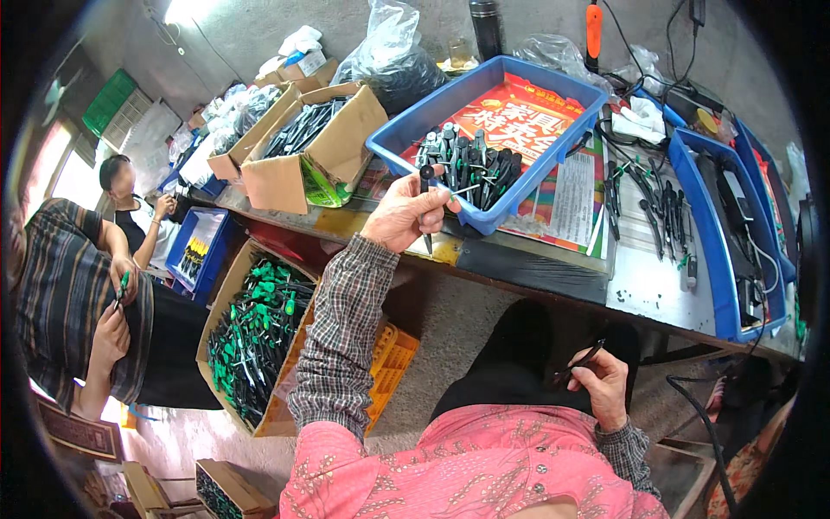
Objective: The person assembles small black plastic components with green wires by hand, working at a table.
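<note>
My left hand (406, 212) is closed at the near edge of the blue tray, holding a slim black pen-shaped tool (426, 176) upright. The tool has a round knob at its top, and its narrow end points down below my fingers. A thin metal shaft with a green part (456, 192) shows by my fingertips; whether I hold it is unclear. Several black and grey-ended tools (484, 169) lie in the blue tray (510, 216). Over my lap, my right hand (599, 381) is closed round another slim black tool (588, 355), tilted, its exact kind unclear.
Cardboard boxes (275, 177) of black parts stand at the back left. Below the bench edge sits a carton (298, 350) of green and black pieces. Loose black tools (661, 208) and a blue bin (726, 298) are at right. A co-worker (73, 285) stands at left.
</note>
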Demonstrator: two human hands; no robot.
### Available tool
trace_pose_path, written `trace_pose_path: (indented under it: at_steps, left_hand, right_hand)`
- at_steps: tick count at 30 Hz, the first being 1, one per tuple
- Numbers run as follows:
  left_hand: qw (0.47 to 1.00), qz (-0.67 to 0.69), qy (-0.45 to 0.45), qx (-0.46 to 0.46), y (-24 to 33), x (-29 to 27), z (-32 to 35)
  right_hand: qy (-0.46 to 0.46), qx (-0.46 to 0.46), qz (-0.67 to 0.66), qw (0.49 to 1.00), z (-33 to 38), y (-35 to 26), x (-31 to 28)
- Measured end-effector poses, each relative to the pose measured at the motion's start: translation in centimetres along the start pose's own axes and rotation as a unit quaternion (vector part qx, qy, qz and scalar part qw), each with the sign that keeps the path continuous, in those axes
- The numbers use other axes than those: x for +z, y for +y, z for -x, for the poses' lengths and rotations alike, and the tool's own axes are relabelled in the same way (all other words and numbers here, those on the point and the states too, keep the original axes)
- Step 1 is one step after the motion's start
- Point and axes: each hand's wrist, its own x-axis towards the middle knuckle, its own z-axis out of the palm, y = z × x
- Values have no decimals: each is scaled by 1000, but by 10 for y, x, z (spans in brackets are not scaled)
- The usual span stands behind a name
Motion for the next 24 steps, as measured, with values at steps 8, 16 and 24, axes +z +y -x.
trace_pose_path:
  at_steps: [8, 16, 24]
  left_hand:
    - [1000, 9, -9, -1, 0, 0, 0]
    - [1000, 4, 4, -24, 5, 0, -3]
    - [998, 4, 25, -49, 17, 0, -9]
  right_hand:
    - [-4, 0, -13, 1000, 1, 2, -4]
    - [-4, 4, -5, 1000, 0, 1, -4]
    - [-7, 13, -10, 1000, 0, 2, -3]
